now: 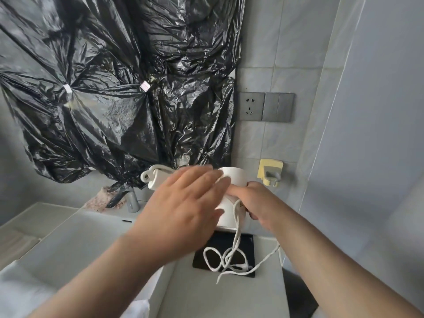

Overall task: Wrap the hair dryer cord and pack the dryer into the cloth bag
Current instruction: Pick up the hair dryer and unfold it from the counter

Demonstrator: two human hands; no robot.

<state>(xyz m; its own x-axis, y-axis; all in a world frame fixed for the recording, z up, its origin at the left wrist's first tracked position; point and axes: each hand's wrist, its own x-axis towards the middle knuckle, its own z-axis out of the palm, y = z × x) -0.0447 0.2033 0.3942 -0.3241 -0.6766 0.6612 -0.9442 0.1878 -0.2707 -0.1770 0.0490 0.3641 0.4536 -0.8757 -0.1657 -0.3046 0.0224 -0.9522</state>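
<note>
Backdrop: black plastic sheeting (119, 92) fills upper left.
Right hand (259, 203): clasps the hair dryer (231, 177) mid-frame.
Left hand (183, 203): spread flat over it.
Cord (229, 258): dangles loose below; wind even, snug loops.

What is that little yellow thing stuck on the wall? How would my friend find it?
Start at the big crinkly black plastic sheet covering the wall, then go right to the grey wall socket and the grey switch beside it. Look straight down the pale tiles from there: the yellow wall hook sits just above the person's right hand. It is the only yellow thing among all the grey and white.
</note>
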